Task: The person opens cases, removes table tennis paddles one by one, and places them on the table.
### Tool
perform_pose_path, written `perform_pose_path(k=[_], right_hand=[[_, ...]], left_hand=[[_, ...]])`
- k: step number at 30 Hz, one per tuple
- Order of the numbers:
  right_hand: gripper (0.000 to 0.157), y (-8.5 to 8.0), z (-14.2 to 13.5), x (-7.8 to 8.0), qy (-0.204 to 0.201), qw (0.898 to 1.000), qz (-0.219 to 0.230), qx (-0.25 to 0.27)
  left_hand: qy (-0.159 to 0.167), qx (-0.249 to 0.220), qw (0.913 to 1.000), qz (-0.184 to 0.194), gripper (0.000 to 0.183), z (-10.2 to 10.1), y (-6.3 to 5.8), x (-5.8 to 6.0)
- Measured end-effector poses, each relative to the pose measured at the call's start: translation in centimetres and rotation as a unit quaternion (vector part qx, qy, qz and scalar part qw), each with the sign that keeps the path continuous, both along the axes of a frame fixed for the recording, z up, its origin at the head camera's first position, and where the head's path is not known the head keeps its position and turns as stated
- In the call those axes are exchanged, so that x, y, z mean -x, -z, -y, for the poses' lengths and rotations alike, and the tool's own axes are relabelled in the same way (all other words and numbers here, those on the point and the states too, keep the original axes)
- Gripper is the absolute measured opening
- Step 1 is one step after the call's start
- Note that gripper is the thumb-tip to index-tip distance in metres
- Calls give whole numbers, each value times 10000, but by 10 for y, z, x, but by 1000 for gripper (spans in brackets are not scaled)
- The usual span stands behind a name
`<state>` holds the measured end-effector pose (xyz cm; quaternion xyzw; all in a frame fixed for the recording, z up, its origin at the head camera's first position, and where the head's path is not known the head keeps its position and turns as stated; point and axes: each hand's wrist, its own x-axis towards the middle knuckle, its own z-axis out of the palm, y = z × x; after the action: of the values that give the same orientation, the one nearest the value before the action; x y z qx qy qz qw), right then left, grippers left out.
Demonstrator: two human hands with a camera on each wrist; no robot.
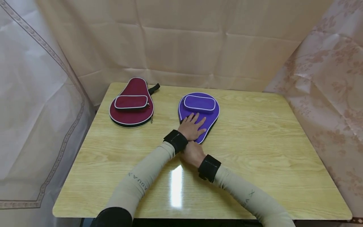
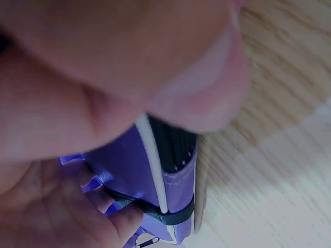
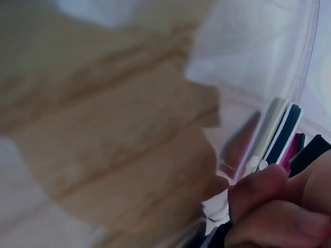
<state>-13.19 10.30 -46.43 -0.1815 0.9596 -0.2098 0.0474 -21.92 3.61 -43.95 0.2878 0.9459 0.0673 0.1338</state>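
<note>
A purple table tennis bat case (image 1: 208, 119) with white piping and a small front pocket lies on the table, its narrow end toward me. My left hand (image 1: 190, 128) rests flat on it below the pocket, fingers spread. At the narrow end my right hand (image 1: 193, 154) has curled fingers, partly under the left wrist. The left wrist view shows the right hand's blurred fingers (image 2: 196, 98) pinching at the black zipper (image 2: 178, 150) along the case's side; the exact pinch point is hidden. Thumb and finger of the right hand (image 3: 274, 201) are also together in the right wrist view.
A dark red bat case (image 1: 133, 116) with a black strap (image 1: 154, 89) lies to the left, narrow end away from me. Both are on a light wood table (image 1: 261, 157). Beige cloth (image 1: 181, 47) hangs behind, with patterned curtains on both sides.
</note>
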Motion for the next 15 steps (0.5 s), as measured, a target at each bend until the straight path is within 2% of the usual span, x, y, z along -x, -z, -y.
perform_pose_path(k=[5,8,12,15], right_hand=[[11,-2,-9,-4,-76,9998,-126,116],[16,-6,-20,-5,-77,9999,-45,111],[20,-21,-48,0,163,9990,408,79],[24,-32,-75,15,597,9958,636,264]], left_hand=[[-3,-5,10000,-41,60,-2,-2,-1],[-66,-19,10000,-45,59,-1,-3,-2],[-159,-13,9999,-41,59,0,-4,-4],[-269,49,9996,-93,58,1,-3,-6]])
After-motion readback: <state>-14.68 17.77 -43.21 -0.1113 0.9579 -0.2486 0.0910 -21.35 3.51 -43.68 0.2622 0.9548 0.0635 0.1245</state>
